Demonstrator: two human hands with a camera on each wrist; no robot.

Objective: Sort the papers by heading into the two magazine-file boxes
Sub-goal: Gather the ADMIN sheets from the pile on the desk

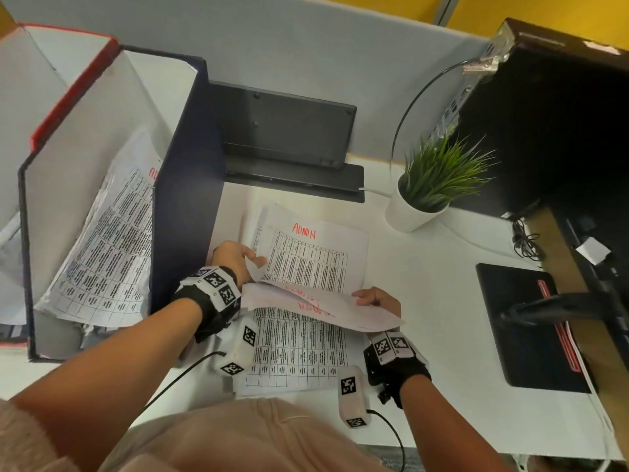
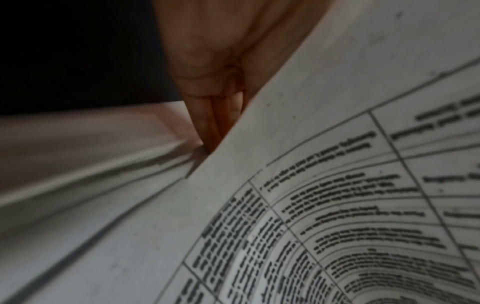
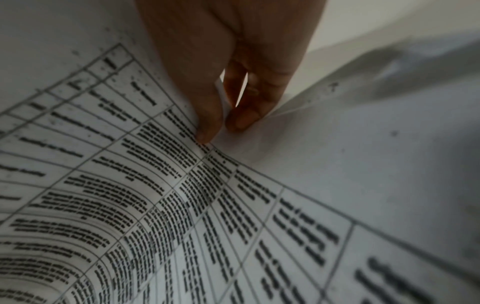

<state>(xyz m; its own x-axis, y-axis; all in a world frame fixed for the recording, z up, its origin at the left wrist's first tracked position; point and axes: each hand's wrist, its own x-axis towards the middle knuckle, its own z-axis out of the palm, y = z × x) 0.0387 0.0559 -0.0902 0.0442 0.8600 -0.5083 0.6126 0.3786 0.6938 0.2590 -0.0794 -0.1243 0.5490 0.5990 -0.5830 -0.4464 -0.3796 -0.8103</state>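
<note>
both hands working through the paper stack (image 1: 296,349) on the desk (image 1: 435,301)
left hand (image 1: 235,257) pinches the admin sheet (image 1: 313,257); right hand (image 1: 377,299) pinches a lifted sheet (image 1: 306,303).

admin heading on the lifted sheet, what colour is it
Red handwriting on the ADMIN sheet, clearest in the head view.

**Both hands forward, fingers closed on paper**

The left hand (image 1: 235,258) reaches farther, fingers curled, thumb pointing right, pinching a sheet (image 1: 313,257). The right hand (image 1: 376,299), nearer and to the right, pinches a folded sheet (image 1: 340,310) between thumb and fingertips (image 3: 241,121).
</note>
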